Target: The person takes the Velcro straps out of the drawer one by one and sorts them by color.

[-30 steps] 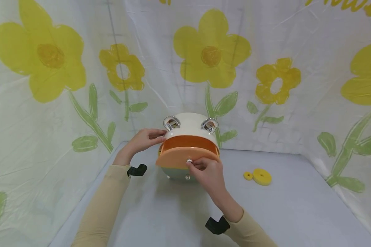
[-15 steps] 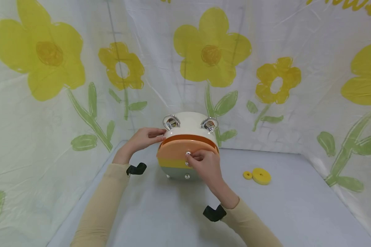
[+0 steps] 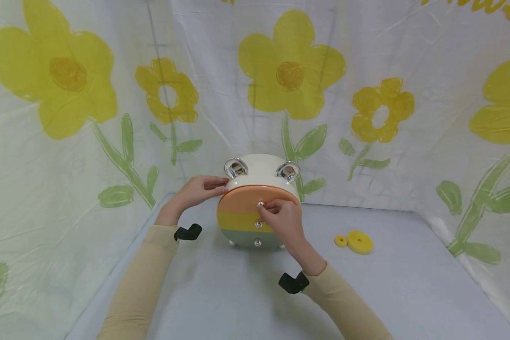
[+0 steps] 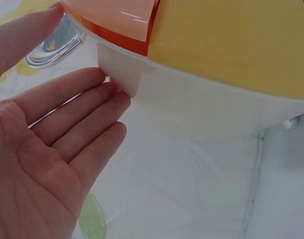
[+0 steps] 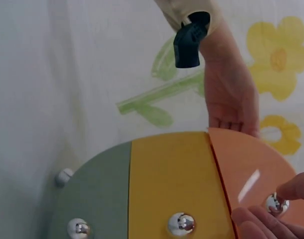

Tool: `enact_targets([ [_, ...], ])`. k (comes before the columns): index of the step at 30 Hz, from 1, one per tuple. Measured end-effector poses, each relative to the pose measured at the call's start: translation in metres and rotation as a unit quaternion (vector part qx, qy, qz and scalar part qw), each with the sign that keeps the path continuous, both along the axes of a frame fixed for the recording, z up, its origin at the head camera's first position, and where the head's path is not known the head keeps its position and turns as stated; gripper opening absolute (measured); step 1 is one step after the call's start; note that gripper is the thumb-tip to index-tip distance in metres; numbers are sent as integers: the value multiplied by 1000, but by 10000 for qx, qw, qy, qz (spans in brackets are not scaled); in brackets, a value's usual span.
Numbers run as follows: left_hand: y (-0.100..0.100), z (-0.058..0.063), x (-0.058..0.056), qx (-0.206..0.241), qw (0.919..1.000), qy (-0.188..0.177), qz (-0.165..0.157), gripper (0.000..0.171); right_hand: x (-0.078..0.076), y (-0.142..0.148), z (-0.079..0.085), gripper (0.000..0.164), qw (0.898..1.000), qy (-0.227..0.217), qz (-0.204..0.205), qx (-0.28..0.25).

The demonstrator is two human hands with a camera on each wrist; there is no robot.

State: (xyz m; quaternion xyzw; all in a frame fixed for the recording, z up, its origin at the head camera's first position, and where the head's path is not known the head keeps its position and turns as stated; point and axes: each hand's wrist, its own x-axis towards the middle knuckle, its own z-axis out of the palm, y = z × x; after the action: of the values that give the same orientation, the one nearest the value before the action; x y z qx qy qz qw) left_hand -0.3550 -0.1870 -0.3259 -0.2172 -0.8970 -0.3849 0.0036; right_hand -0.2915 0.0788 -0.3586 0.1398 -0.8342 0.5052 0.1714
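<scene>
- Pushed glossy orange curved drawer [image 3: 238, 199] inward since the earlier frame, nearly flush at centre of frame.
- Pinching its round silver knob [image 5: 275, 203] with right hand [image 3: 284, 219].
- Touching rounded white cabinet [image 3: 261, 169] at its left side with left hand [image 3: 197, 192], fingers straight.
- Includes two yellow discs [image 3: 366, 245], right of centre, on pale table [image 3: 408, 283].

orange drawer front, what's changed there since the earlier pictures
The glossy orange arched drawer front slid in, away from the person, nearly flush with the rounded cream cabinet. The right grip moved with it, still pinching its round silver knob. The left grip and flat, round yellow pieces stayed put.
</scene>
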Motion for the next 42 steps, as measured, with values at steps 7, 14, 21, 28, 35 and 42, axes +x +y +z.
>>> enact_targets([
  [7,-1,-1,-1,7,10000,-7,8,57,-3,-2,1,22,9997,-38,-150,182],
  [14,-2,-2,0,-13,10000,5,22,57,-4,-4,2,22,9997,-135,-150,140],
  [21,-2,-3,1,24,10000,-22,50,60,-6,-6,0,23,9998,-60,-186,76],
  [28,0,-3,2,26,10000,-42,75,61,-3,-5,-7,24,9997,-38,-212,-115],
  [35,2,-2,2,49,9999,-47,83,62,2,1,-24,26,9984,316,-425,-188],
  [42,3,0,4,28,9999,-11,115,63,4,3,-52,22,9981,128,-574,177],
])
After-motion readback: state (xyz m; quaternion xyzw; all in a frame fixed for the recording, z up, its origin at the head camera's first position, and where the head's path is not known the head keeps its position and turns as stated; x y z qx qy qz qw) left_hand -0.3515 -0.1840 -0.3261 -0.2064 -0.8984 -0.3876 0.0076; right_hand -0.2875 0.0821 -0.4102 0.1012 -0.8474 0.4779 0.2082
